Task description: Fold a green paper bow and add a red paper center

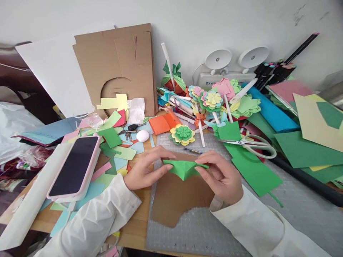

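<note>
Between my two hands is a folded piece of green paper [183, 169], creased down its middle with a point facing me. My left hand [147, 167] pinches its left end between thumb and fingers. The right end is pinched the same way by my right hand [221, 175]. Beneath lies a piece of brown cardboard [179, 200] with a curved cutout, resting on a grey cutting mat [227, 228]. A layered paper flower [183, 134] in green and yellow sits just beyond my hands, with a pen [193, 151] close by.
Scissors [250, 143] lie on green paper strips [254, 171] to the right. A phone in a pink case [75, 166] stands left, among paper scraps [112, 137]. Cardboard sheets [125, 57] lean on the wall. Paper flowers on white sticks [213, 100] and a white two-headed lamp [227, 76] are behind.
</note>
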### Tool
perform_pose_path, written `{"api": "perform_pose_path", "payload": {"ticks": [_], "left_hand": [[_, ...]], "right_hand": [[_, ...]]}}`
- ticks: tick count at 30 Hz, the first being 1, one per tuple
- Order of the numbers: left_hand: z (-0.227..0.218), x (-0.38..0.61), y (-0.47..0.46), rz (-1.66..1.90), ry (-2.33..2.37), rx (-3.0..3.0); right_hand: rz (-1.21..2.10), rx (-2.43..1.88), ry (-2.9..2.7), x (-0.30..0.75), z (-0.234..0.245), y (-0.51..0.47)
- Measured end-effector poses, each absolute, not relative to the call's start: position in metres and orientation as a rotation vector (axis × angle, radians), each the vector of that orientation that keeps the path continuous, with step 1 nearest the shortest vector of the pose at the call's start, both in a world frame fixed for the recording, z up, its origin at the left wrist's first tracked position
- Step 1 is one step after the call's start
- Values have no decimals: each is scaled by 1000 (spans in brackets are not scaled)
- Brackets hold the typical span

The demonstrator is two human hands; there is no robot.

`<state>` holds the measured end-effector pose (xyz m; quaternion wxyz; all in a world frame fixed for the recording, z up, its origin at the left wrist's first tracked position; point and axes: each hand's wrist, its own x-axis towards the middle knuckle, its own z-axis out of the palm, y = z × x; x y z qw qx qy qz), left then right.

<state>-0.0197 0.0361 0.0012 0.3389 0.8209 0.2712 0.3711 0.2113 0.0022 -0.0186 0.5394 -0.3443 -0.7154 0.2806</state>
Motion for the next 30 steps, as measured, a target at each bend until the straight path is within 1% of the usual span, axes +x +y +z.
{"api": "perform_pose_path", "payload": {"ticks": [3, 10, 16, 24, 30], "left_hand": [[-5, -21, 35, 1069, 738, 2091], [-8, -17, 30, 1094, 663, 2132], [-2, -13, 32, 992, 475, 2209], [-1, -11, 32, 1005, 476, 2176], [0, -11, 31, 974, 471, 2150]], "right_hand": [[648, -816, -1717, 212, -21, 3], [646, -744, -1767, 207, -20, 0], [583, -708, -1906, 206, -16, -1], [617, -689, -1905, 204, -16, -1], [582, -681, -1931, 203, -15, -1]]}}
